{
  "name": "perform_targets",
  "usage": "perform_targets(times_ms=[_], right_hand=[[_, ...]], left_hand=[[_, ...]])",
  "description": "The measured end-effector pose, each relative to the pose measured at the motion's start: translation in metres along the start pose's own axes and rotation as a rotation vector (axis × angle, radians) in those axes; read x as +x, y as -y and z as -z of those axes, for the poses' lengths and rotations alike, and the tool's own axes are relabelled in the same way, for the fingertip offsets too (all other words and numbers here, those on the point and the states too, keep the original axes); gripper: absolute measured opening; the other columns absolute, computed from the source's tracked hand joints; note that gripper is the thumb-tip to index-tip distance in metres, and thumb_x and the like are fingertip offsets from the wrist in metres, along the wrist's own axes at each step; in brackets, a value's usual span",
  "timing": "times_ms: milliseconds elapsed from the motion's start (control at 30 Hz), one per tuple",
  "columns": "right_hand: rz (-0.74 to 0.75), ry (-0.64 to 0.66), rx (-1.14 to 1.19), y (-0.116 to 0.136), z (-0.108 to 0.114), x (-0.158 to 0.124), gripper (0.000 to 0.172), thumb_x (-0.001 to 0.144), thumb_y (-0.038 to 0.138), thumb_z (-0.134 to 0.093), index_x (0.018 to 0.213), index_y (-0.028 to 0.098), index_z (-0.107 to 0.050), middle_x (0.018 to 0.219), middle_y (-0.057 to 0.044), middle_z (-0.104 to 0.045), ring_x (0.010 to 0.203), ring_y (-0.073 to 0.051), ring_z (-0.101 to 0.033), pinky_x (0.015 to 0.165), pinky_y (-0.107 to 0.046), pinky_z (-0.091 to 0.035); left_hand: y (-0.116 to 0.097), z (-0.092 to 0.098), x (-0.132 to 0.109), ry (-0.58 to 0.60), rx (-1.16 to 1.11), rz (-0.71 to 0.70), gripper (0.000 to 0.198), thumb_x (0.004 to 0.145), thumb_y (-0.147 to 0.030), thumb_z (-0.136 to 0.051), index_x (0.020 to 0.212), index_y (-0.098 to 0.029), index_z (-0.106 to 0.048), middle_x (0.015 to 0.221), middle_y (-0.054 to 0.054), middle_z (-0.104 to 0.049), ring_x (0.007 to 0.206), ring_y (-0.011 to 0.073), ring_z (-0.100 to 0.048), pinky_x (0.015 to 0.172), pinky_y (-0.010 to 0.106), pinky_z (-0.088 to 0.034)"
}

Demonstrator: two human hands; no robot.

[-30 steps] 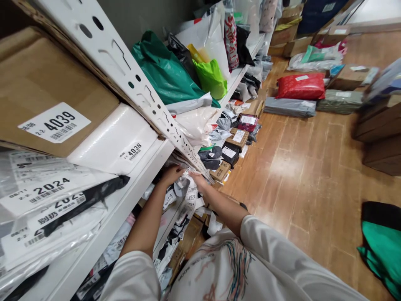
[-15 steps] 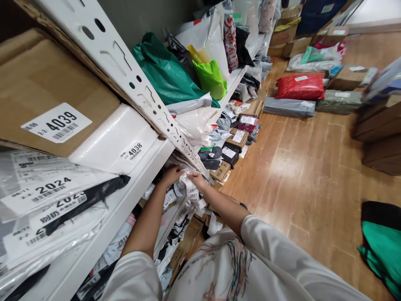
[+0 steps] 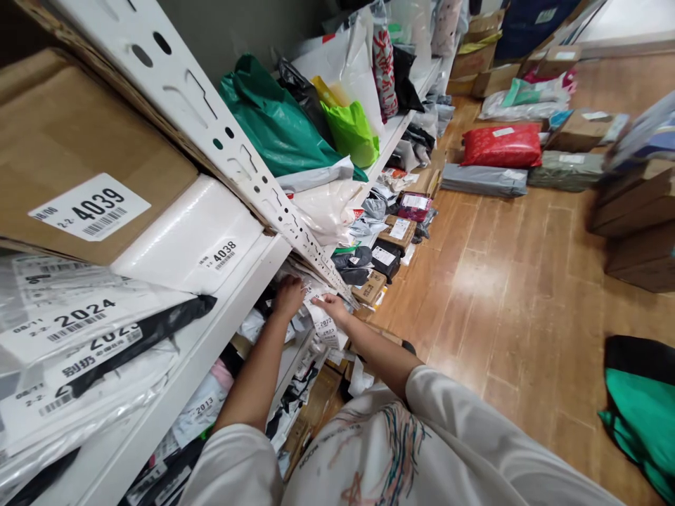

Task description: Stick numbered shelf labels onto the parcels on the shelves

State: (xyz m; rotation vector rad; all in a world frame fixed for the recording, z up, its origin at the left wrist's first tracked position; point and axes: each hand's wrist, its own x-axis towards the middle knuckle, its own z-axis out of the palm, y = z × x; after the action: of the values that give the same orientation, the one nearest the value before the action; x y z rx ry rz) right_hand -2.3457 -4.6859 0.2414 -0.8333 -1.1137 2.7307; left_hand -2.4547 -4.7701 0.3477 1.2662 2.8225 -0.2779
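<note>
A white strip of printed number labels [image 3: 325, 327] hangs below my hands, near the foot of the perforated shelf post. My right hand [image 3: 334, 307] pinches the strip at its side, thumb and forefinger together, just above the number 2022. At the strip's upper end, my left hand [image 3: 288, 296] has its fingers curled in at the label edge. Its fingertips are small and partly hidden. Behind both hands, plastic-wrapped parcels [image 3: 252, 325] lie on the lower shelf, largely covered by my left arm.
The slotted white post [image 3: 232, 133] slants down close to my hands. On the left shelf [image 3: 258, 270] are a carton [image 3: 95, 140] labelled 4039 and bagged parcels [image 3: 79, 316]. Parcels line the floor beyond, including a red one [image 3: 500, 144]. Stacked cartons [image 3: 638, 225] stand at right.
My left hand has shifted slightly left, its fingers more curled. The label strip has swung a little and now lies flatter below my right hand. The view has shifted slightly.
</note>
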Motion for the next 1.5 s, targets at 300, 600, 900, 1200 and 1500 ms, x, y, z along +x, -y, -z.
perform_targets(times_ms=[300, 600, 900, 1200, 1500], right_hand=[[-0.125, 0.035, -0.035, -0.02, 0.075, -0.063, 0.051, 0.049, 0.049, -0.086, 0.05, 0.018, -0.045, 0.044, 0.007, -0.043, 0.043, -0.005, -0.035, 0.045, -0.022, -0.025], [-0.118, 0.105, 0.009, -0.009, 0.104, -0.082, 0.049, 0.054, 0.052, -0.083, 0.082, 0.017, -0.062, 0.073, -0.002, -0.067, 0.056, -0.013, -0.057, 0.056, -0.027, -0.043], [-0.052, 0.32, -0.098, 0.013, 0.087, -0.074, 0.041, 0.057, 0.042, -0.084, 0.084, 0.015, -0.069, 0.076, -0.002, -0.069, 0.063, -0.014, -0.059, 0.064, -0.027, -0.044], [0.08, 0.305, -0.144, 0.011, 0.064, -0.019, 0.038, 0.071, 0.051, -0.073, 0.09, 0.019, -0.064, 0.083, -0.001, -0.065, 0.072, -0.015, -0.054, 0.068, -0.026, -0.043], [0.208, 0.293, -0.165, 0.012, 0.028, 0.033, 0.035, 0.081, 0.054, -0.06, 0.09, 0.019, -0.06, 0.082, -0.002, -0.06, 0.076, -0.017, -0.052, 0.071, -0.026, -0.043]], left_hand=[[-0.007, 0.001, -0.006, -0.065, -0.011, 0.071, 0.036, 0.085, -0.032, -0.059, 0.115, -0.012, -0.058, 0.114, 0.018, -0.059, 0.111, 0.0296, -0.053, 0.095, 0.038, -0.04], [0.007, 0.027, 0.013, -0.149, -0.028, -0.007, 0.033, 0.083, -0.023, -0.059, 0.115, -0.016, -0.059, 0.115, 0.017, -0.063, 0.115, 0.0338, -0.054, 0.101, 0.046, -0.037], [0.029, 0.019, -0.009, 0.038, -0.085, -0.282, 0.014, 0.083, -0.014, -0.055, 0.086, -0.021, -0.067, 0.107, 0.009, -0.065, 0.11, 0.0239, -0.056, 0.1, 0.039, -0.041], [0.031, -0.011, -0.002, -0.001, -0.145, -0.074, 0.02, 0.079, -0.017, -0.058, 0.097, -0.022, -0.068, 0.102, 0.007, -0.063, 0.093, 0.0218, -0.061, 0.082, 0.031, -0.049], [0.044, -0.044, -0.005, -0.048, -0.194, 0.074, 0.018, 0.081, -0.022, -0.06, 0.097, -0.024, -0.069, 0.099, 0.004, -0.066, 0.095, 0.0197, -0.062, 0.086, 0.028, -0.048]])
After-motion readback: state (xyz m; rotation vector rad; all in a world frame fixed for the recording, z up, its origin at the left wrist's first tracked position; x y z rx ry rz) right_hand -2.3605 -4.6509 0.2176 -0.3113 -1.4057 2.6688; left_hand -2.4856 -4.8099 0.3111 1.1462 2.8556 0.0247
